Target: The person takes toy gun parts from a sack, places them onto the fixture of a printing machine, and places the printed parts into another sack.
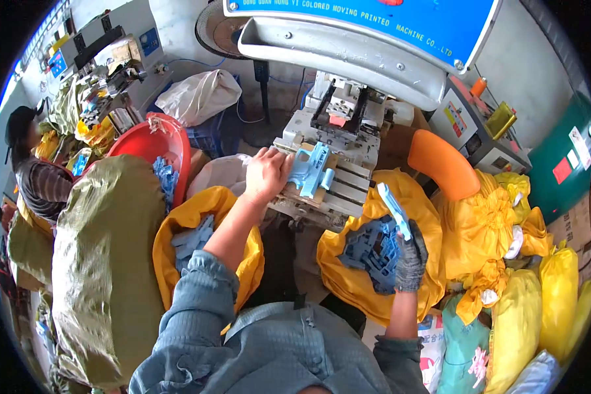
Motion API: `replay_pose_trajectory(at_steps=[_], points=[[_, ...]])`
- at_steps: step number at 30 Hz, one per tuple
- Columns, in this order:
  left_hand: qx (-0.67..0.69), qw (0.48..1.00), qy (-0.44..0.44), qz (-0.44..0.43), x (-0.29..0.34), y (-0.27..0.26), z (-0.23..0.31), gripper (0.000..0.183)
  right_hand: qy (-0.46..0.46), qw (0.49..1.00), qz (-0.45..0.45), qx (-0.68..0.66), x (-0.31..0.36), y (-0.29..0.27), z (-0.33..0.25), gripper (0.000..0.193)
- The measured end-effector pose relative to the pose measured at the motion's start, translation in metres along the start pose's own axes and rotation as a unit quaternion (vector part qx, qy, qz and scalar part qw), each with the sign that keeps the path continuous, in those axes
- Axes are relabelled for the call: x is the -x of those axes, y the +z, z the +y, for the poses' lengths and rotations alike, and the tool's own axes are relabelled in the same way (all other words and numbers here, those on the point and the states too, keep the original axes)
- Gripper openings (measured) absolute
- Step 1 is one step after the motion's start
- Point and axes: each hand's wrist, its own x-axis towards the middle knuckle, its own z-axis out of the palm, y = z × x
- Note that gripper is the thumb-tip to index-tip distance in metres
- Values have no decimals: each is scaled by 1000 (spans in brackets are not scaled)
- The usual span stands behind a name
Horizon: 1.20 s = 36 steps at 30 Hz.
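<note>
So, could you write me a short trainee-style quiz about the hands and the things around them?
1. Which hand wears a grey glove?
2. True or false: the left hand is inside the red tub.
3. The right hand holds a light blue piece. What colour is the open sack behind that hand in this view: (a) green, (b) yellow or (c) white?

Key
1. The right hand.
2. False; it is beside the light blue gun-shaped piece on the machine.
3. (b) yellow.
</note>
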Motion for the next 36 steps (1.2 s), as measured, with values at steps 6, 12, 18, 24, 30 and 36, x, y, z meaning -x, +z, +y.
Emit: replay_pose_trajectory(at_steps=[6, 12, 18, 24, 30, 36], points=[[-63, 991, -62, 100, -13, -61, -11, 20, -104, 989, -110, 10, -13, 78, -49, 46], [-113, 956, -269, 25, 122, -145, -64, 23, -356, 846, -231, 322, -52, 148, -44, 34], [-183, 919, -344, -60, 222, -169, -82, 26, -267, 777, -330, 465, -68, 144, -44, 38], [-186, 926, -325, -45, 231, -172, -80, 23, -266, 906, -121, 307, -61, 52, -16, 35], [-124, 952, -256, -116, 190, -128, -59, 19, 141, 932, -141, 303, -36, -77, 247, 33], [-68, 957, -207, -191, 177, -109, -1, 8, 155, 866, -130, 458, -11, -8, 379, 48]])
